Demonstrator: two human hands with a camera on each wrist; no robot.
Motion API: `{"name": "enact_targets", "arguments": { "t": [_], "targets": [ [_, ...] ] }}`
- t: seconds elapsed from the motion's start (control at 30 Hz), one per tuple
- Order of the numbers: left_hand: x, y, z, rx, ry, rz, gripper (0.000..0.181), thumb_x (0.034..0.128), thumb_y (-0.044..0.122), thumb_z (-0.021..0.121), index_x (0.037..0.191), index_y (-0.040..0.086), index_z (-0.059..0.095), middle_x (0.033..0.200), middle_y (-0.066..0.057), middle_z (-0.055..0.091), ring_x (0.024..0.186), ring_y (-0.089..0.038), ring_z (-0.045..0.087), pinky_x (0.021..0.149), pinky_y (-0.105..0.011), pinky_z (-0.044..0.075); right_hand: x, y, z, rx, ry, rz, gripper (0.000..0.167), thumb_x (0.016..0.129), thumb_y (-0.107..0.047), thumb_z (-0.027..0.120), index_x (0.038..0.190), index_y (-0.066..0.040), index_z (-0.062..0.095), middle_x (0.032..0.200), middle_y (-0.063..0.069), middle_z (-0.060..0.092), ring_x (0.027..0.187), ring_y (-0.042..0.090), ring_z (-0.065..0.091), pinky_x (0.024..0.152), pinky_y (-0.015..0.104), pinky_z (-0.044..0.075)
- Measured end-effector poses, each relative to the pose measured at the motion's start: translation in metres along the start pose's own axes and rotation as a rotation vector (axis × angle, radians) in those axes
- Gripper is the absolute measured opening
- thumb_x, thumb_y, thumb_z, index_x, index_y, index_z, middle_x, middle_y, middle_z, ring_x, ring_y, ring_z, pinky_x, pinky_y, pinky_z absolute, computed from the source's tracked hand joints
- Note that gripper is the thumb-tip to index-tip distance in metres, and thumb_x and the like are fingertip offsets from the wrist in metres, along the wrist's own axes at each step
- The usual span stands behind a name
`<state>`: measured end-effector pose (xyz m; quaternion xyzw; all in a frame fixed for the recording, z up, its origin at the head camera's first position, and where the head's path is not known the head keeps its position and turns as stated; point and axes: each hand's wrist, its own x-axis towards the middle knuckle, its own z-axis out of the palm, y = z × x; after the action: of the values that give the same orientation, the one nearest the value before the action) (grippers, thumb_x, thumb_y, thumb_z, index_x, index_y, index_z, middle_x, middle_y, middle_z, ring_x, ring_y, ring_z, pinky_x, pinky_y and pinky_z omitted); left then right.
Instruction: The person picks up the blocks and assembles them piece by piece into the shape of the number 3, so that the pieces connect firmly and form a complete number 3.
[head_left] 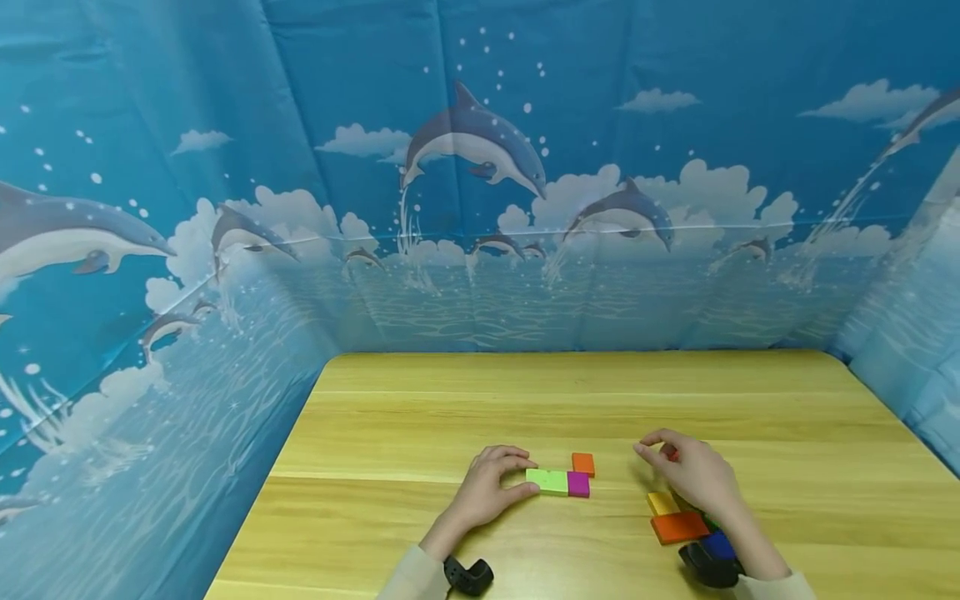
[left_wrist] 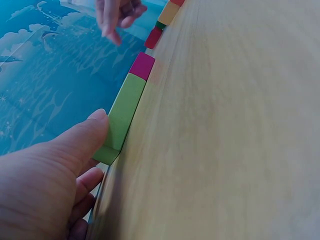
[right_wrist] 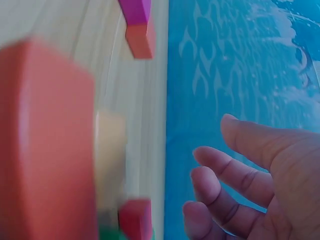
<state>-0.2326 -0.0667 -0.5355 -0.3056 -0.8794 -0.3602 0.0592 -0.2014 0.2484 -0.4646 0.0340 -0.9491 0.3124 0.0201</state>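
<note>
My left hand [head_left: 487,487] pinches the left end of a light green block [head_left: 551,482] lying on the table, thumb on its near side. In the left wrist view the thumb presses the green block [left_wrist: 125,107]. A small magenta block [head_left: 578,484] sits against its right end. Behind the magenta block is a small orange block [head_left: 582,464]. My right hand [head_left: 697,473] hovers over the table to the right, fingers loosely bent and holding nothing, as the right wrist view shows. Partly hidden under it is a red block [right_wrist: 135,220].
Below the right hand lie a yellow block [head_left: 662,503], a larger orange block [head_left: 678,527], and partly hidden green and blue blocks [head_left: 718,546]. The wooden table [head_left: 420,408] ends at a dolphin-print curtain [head_left: 465,308]. Each wrist wears a black device [head_left: 468,577].
</note>
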Motion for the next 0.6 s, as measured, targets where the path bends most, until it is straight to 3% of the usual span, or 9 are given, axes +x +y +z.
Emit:
{"name": "enact_targets", "arguments": {
  "t": [0.17, 0.43, 0.6],
  "targets": [
    [0.000, -0.001, 0.000, 0.001, 0.002, -0.009, 0.038, 0.0875, 0.049, 0.062, 0.114, 0.022, 0.069, 0.123, 0.007, 0.057, 0.118, -0.016, 0.046, 0.099, -0.045, 0.033, -0.015, 0.012, -0.012, -0.049, -0.016, 0.016, 0.036, 0.092, -0.047, 0.058, 0.097, -0.013, 0.067, 0.072, -0.003, 0.057, 0.055, 0.015, 0.047, 0.046, 0.030, 0.035],
    [-0.001, 0.000, 0.000, 0.001, -0.002, -0.012, 0.038, 0.0872, 0.049, 0.062, 0.114, 0.023, 0.068, 0.124, 0.007, 0.057, 0.118, -0.015, 0.046, 0.099, -0.045, 0.033, -0.027, 0.013, -0.014, -0.165, -0.164, 0.136, 0.049, 0.075, -0.062, 0.068, 0.090, -0.016, 0.065, 0.071, -0.004, 0.055, 0.060, 0.014, 0.050, 0.050, 0.032, 0.037],
    [0.000, 0.001, 0.000, 0.006, -0.002, -0.008, 0.038, 0.0872, 0.049, 0.062, 0.114, 0.023, 0.068, 0.124, 0.006, 0.057, 0.118, -0.015, 0.046, 0.098, -0.044, 0.033, -0.031, 0.009, -0.012, -0.240, -0.160, 0.171, 0.056, 0.068, -0.069, 0.069, 0.085, -0.016, 0.064, 0.066, -0.006, 0.053, 0.059, 0.015, 0.050, 0.049, 0.033, 0.038]
  ]
}}
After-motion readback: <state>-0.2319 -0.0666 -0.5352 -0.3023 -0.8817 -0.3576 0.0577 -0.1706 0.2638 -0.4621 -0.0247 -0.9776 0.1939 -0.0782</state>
